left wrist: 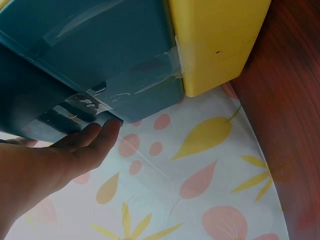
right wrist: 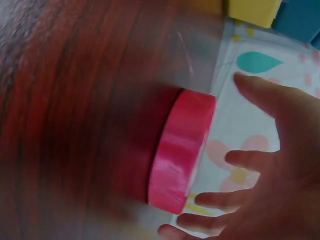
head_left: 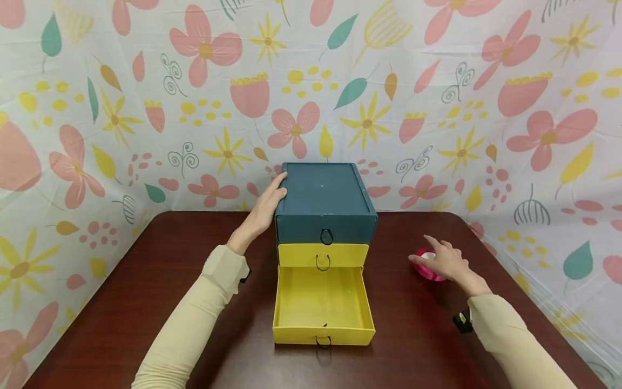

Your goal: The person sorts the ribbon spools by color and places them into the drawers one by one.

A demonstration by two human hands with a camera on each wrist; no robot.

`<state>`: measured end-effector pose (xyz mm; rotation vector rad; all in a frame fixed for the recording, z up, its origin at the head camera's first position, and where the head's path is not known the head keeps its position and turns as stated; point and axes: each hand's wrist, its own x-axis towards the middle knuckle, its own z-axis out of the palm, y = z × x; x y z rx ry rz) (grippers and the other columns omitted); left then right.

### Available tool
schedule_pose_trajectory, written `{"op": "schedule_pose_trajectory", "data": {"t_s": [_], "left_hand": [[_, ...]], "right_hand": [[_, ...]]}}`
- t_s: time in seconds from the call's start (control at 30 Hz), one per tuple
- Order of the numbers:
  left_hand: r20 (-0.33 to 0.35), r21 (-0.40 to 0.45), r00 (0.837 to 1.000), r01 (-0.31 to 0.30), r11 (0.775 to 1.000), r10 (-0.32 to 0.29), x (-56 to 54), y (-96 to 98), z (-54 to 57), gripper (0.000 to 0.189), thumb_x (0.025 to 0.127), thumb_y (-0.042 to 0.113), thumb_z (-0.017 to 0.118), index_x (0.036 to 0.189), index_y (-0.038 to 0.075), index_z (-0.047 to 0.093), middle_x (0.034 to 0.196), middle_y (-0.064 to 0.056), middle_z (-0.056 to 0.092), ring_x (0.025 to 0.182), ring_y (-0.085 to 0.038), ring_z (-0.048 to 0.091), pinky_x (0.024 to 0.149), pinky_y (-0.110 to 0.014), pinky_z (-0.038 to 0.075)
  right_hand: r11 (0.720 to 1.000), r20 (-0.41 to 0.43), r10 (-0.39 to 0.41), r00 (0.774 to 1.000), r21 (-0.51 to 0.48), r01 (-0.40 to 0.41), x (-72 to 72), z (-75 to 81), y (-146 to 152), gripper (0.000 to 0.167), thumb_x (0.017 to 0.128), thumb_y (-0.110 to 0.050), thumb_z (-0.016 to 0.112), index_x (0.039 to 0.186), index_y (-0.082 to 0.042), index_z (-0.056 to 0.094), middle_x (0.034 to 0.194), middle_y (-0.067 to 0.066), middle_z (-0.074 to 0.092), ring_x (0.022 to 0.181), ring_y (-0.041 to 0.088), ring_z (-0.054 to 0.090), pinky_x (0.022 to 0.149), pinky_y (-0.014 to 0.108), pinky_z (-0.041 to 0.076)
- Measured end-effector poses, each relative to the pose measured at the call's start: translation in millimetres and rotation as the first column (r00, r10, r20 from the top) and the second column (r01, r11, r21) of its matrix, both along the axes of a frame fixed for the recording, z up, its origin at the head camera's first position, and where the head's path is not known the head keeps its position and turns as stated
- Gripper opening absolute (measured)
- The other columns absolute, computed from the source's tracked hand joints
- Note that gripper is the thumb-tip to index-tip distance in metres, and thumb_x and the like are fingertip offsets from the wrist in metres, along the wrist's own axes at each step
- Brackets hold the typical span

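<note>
A drawer box with a blue top (head_left: 323, 189) and yellow lower drawers stands mid-table. Its bottom yellow drawer (head_left: 318, 297) is pulled out and bare inside. My left hand (head_left: 264, 208) rests against the upper left side of the box, fingers along the blue edge; the left wrist view shows the fingertips at the blue wall (left wrist: 115, 65). Over at the right, my right hand (head_left: 448, 262) hovers with spread fingers above a pink roll of ribbon or tape (right wrist: 182, 152). In the right wrist view a gap shows between the fingers and the roll.
The dark red-brown wooden table (head_left: 233, 351) carries the box and the roll. Behind and at both sides hangs a flower-printed cloth (head_left: 408, 173). Black loop pulls (head_left: 323, 263) hang on the drawer fronts, and the open drawer juts toward the front edge.
</note>
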<state>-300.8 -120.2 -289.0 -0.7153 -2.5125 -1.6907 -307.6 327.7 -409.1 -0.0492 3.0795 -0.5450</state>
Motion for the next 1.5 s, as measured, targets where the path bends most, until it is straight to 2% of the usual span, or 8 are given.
{"op": "schedule_pose_trajectory", "data": {"t_s": [0.1, 0.23, 0.5, 0.7, 0.97, 1.23, 1.47, 1.5], "left_hand": [[0.001, 0.001, 1.000, 0.003, 1.000, -0.003, -0.2, 0.0, -0.5, 0.056, 0.105, 0.027, 0.025, 0.157, 0.012, 0.011, 0.164, -0.011, 0.004, 0.151, -0.030, 0.005, 0.120, -0.054, 0.013], [0.006, 0.016, 1.000, 0.010, 1.000, -0.011, -1.4, -0.3, -0.5, 0.055, 0.105, 0.027, 0.025, 0.157, 0.013, 0.011, 0.164, -0.010, 0.003, 0.151, -0.029, 0.005, 0.120, -0.053, 0.013], [-0.002, 0.014, 1.000, 0.003, 1.000, -0.003, -2.2, -0.7, 1.0, 0.055, 0.105, 0.026, 0.025, 0.157, 0.011, 0.011, 0.163, -0.012, 0.005, 0.150, -0.033, 0.014, 0.119, -0.054, 0.016], [-0.008, 0.009, 1.000, -0.002, 1.000, 0.002, -1.2, -0.5, 2.0, 0.055, 0.105, 0.026, 0.025, 0.157, 0.011, 0.011, 0.163, -0.012, 0.005, 0.151, -0.030, 0.008, 0.120, -0.053, 0.015], [-0.011, -0.005, 1.000, 0.004, 1.000, -0.004, -0.3, -1.9, 0.6, 0.056, 0.105, 0.026, 0.025, 0.157, 0.011, 0.011, 0.163, -0.012, 0.005, 0.150, -0.034, 0.013, 0.119, -0.054, 0.015], [-0.007, -0.002, 1.000, 0.000, 1.000, 0.000, -1.6, -2.2, 0.3, 0.056, 0.105, 0.027, 0.025, 0.157, 0.011, 0.011, 0.163, -0.012, 0.005, 0.150, -0.033, 0.013, 0.119, -0.054, 0.014], [-0.026, 0.011, 1.000, -0.003, 1.000, 0.004, -33.3, -6.3, -26.4, 0.055, 0.105, 0.033, 0.025, 0.157, 0.022, 0.011, 0.164, -0.007, 0.005, 0.150, -0.031, 0.015, 0.119, -0.055, 0.014], [-0.033, 0.015, 0.999, -0.002, 1.000, 0.003, -33.4, -6.3, -27.2, 0.055, 0.105, 0.035, 0.025, 0.157, 0.023, 0.012, 0.164, -0.005, 0.005, 0.149, -0.030, 0.016, 0.119, -0.055, 0.015]], "right_hand": [[1.000, 0.037, -0.003, 0.999, 0.023, 0.003, -2.5, -4.7, 1.5, 0.091, 0.084, -0.059, 0.062, 0.148, -0.003, 0.030, 0.138, 0.041, 0.034, 0.109, 0.062, 0.039, 0.079, 0.073, 0.039], [0.999, 0.022, 0.000, 1.000, 0.044, -0.001, -3.3, -6.9, 1.6, 0.084, 0.083, -0.053, 0.066, 0.143, -0.001, 0.039, 0.131, 0.039, 0.043, 0.105, 0.058, 0.042, 0.076, 0.068, 0.043], [0.999, 0.032, 0.004, 0.999, 0.045, -0.006, -1.5, -5.7, -0.6, 0.085, 0.077, -0.049, 0.073, 0.139, 0.000, 0.042, 0.123, 0.038, 0.046, 0.102, 0.054, 0.043, 0.070, 0.059, 0.046], [1.000, 0.000, 0.026, 1.000, 0.016, -0.026, 0.2, -4.9, -4.1, 0.078, 0.078, -0.045, 0.073, 0.134, 0.002, 0.047, 0.117, 0.037, 0.050, 0.097, 0.052, 0.044, 0.062, 0.048, 0.047], [0.996, -0.065, 0.089, 0.994, -0.021, -0.090, 12.3, 1.1, -20.7, 0.075, 0.077, -0.043, 0.075, 0.133, 0.001, 0.050, 0.114, 0.033, 0.054, 0.095, 0.046, 0.049, 0.069, 0.049, 0.052], [0.988, -0.121, 0.138, 0.983, -0.046, -0.145, 27.9, 18.5, -44.3, 0.072, 0.076, -0.042, 0.077, 0.131, -0.003, 0.053, 0.113, 0.028, 0.056, 0.096, 0.041, 0.051, 0.067, 0.043, 0.055], [0.974, -0.190, 0.204, 0.960, -0.062, -0.219, 42.3, 31.5, -61.7, 0.071, 0.073, -0.041, 0.080, 0.129, -0.005, 0.056, 0.111, 0.022, 0.061, 0.097, 0.034, 0.054, 0.065, 0.038, 0.057], [0.971, -0.195, 0.215, 0.957, -0.064, -0.231, 45.0, 33.9, -64.5, 0.071, 0.072, -0.041, 0.080, 0.129, -0.005, 0.056, 0.111, 0.022, 0.062, 0.098, 0.034, 0.054, 0.065, 0.038, 0.057]]}}
